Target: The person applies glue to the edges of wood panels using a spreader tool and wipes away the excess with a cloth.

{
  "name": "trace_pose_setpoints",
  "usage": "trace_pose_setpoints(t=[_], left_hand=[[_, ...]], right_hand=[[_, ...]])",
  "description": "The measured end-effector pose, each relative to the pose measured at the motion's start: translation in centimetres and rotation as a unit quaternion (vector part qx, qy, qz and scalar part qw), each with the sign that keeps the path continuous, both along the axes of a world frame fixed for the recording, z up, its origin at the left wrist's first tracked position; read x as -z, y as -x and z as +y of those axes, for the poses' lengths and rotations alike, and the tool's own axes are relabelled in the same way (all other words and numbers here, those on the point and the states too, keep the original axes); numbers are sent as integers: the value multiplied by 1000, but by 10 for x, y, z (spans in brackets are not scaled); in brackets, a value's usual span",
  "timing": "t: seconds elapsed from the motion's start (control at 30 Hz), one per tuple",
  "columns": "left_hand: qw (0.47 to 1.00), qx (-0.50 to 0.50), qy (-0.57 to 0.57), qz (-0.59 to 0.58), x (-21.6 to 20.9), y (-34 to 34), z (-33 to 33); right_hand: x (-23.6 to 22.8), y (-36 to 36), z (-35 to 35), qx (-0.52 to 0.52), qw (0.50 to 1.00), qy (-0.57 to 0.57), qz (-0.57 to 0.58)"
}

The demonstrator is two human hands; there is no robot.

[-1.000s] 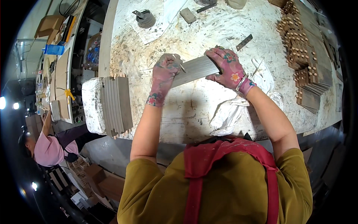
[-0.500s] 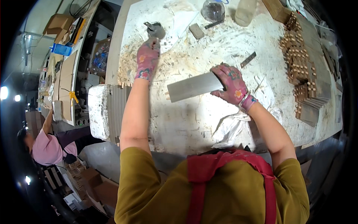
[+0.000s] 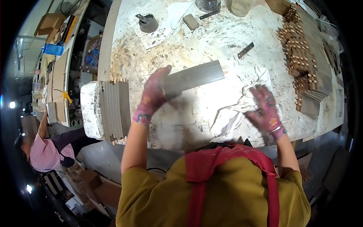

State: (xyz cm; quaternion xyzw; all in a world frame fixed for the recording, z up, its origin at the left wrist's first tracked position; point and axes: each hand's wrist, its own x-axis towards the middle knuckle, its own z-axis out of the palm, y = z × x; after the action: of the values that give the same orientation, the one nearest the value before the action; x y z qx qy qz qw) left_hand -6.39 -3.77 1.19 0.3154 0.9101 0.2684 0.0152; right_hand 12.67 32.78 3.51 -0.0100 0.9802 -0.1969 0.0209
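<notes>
My left hand (image 3: pixel 154 89), in a pink flowered glove, grips the left end of a grey grooved board (image 3: pixel 194 77) over the worktable. Short wooden dowels stick out of the board's right end. Farther right, my gloved right hand (image 3: pixel 266 109) is over a crumpled white cloth (image 3: pixel 236 111), fingers spread and thumb apart, slightly blurred. It seems to touch the cloth, but I cannot tell how firmly. Beyond my left hand stands a small grey pot (image 3: pixel 148 24) with a flat metal blade leaning in it.
Stacked boards with dowels (image 3: pixel 120 109) stand at the table's left edge beside a white block (image 3: pixel 92 109). Many more doweled boards (image 3: pixel 302 56) line the right. A grey block (image 3: pixel 191 22), a metal strip (image 3: pixel 246 50) and jars (image 3: pixel 242 6) lie farther back. A person (image 3: pixel 47 151) works at far left.
My left hand has come back from the pot to the board. My right hand has let go of it and moved to the cloth. The board is turned, its dowels now showing at the right.
</notes>
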Motion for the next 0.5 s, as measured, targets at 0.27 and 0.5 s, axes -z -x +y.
trace_pose_setpoints(t=[0.27, 0.5], left_hand=[[995, -37, -79, 55, 6, -82, 17], [990, -82, -99, 65, 35, -137, 27]], right_hand=[[26, -12, 34, 62, 961, 211, 165], [-43, 42, -68, -107, 979, 55, 165]])
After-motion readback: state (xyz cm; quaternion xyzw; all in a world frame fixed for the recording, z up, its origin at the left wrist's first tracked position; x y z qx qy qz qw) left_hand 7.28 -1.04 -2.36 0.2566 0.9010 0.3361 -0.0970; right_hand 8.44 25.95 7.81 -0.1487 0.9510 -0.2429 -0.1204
